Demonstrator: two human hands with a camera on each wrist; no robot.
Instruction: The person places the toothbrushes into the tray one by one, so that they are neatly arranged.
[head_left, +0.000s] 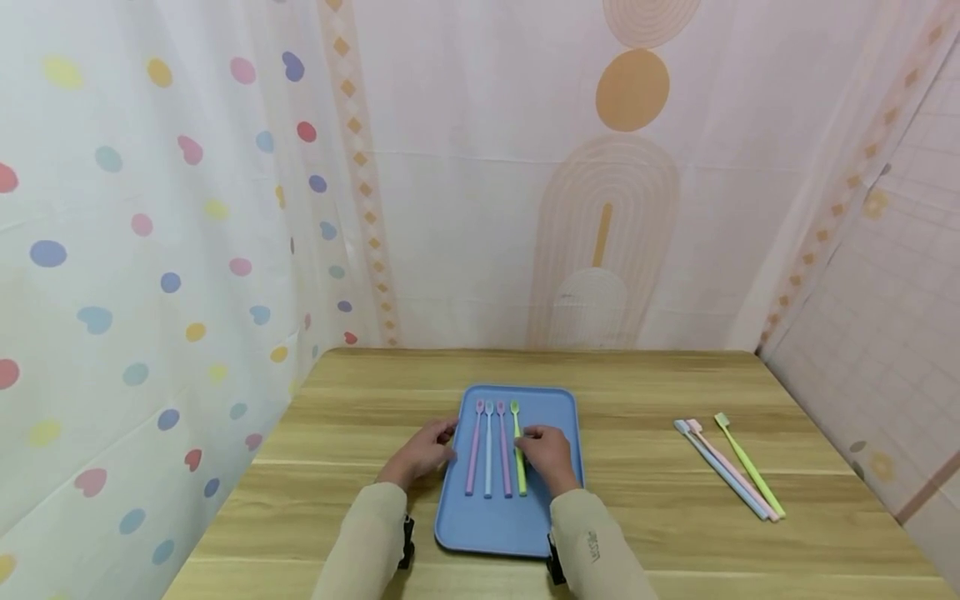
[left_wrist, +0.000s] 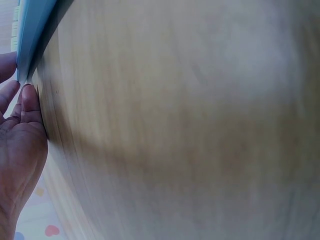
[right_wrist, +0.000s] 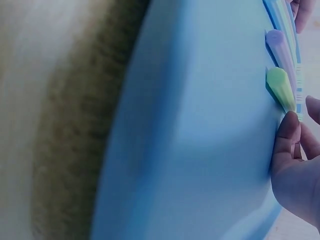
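Note:
A blue tray (head_left: 495,527) lies on the table with a row of toothbrushes on it: a purple toothbrush (head_left: 474,454), a light blue toothbrush (head_left: 488,458), a second purple toothbrush (head_left: 504,454) and a green toothbrush (head_left: 521,475). My right hand (head_left: 549,457) reaches over the tray's right side and pinches the green toothbrush's handle at mid-length. In the right wrist view, the end of the green toothbrush (right_wrist: 280,82) pokes out past the fingertips. Against the tray's left rim, my left hand (head_left: 422,454) rests with loosely bent fingers touching the edge.
Toward the right of the wooden table (head_left: 637,500) lie three more toothbrushes: a blue toothbrush (head_left: 723,473), a pink toothbrush (head_left: 738,475) and a yellow-green toothbrush (head_left: 753,471). Patterned curtains (head_left: 465,208) hang behind the table and along its sides.

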